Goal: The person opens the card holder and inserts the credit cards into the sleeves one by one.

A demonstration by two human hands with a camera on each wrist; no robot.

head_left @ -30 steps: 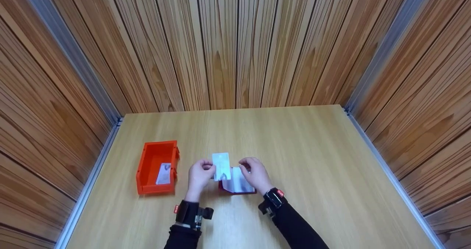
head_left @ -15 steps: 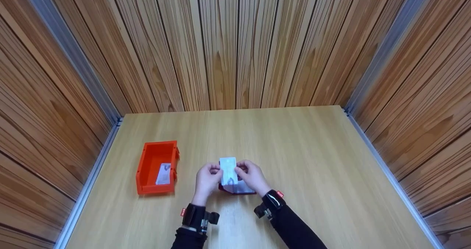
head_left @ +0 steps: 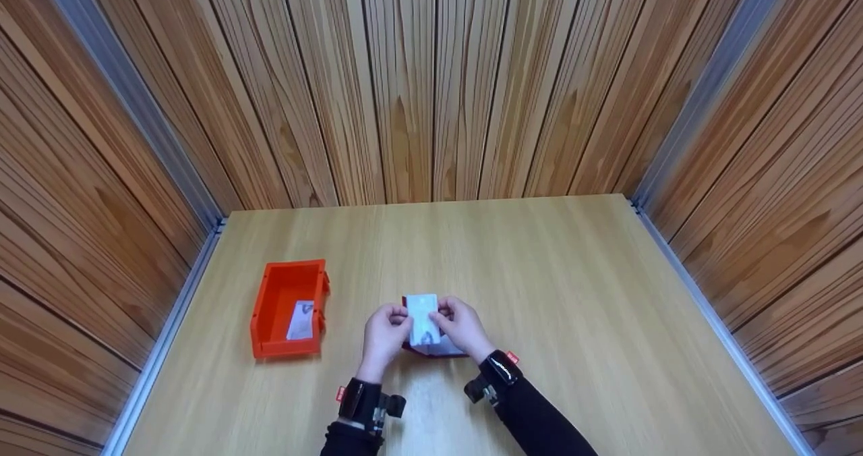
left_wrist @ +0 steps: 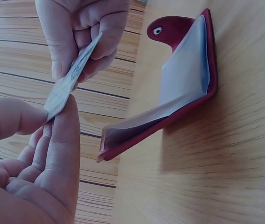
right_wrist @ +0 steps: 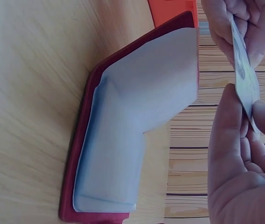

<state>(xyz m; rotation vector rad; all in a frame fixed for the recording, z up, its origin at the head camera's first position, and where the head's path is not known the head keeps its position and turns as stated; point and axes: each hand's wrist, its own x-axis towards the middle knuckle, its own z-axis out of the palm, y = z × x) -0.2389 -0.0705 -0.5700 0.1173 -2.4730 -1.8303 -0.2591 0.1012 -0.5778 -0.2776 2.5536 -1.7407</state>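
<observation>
A pale card (head_left: 423, 319) is held up between both hands, over an open dark red card holder (left_wrist: 183, 109) with clear plastic sleeves. My left hand (head_left: 384, 338) pinches the card's left edge between thumb and fingers. On the opposite edge my right hand (head_left: 463, 328) pinches it the same way. In the right wrist view the card (right_wrist: 245, 70) shows nearly edge-on, apart from the holder's translucent sleeves (right_wrist: 123, 130). The holder lies spread on the table, its snap tab (left_wrist: 169, 30) sticking out at one end. From the head view the card and hands cover much of it.
An orange-red bin (head_left: 286, 307) stands on the table to the left, with another pale card (head_left: 300, 320) inside it. Wood-plank walls (head_left: 418, 85) enclose the table (head_left: 539, 274) at the back and on both sides.
The card has moved right and nearer to me, over the holder. My right hand has come in from the holder and taken hold of the card's right edge; the left hand has kept its grip.
</observation>
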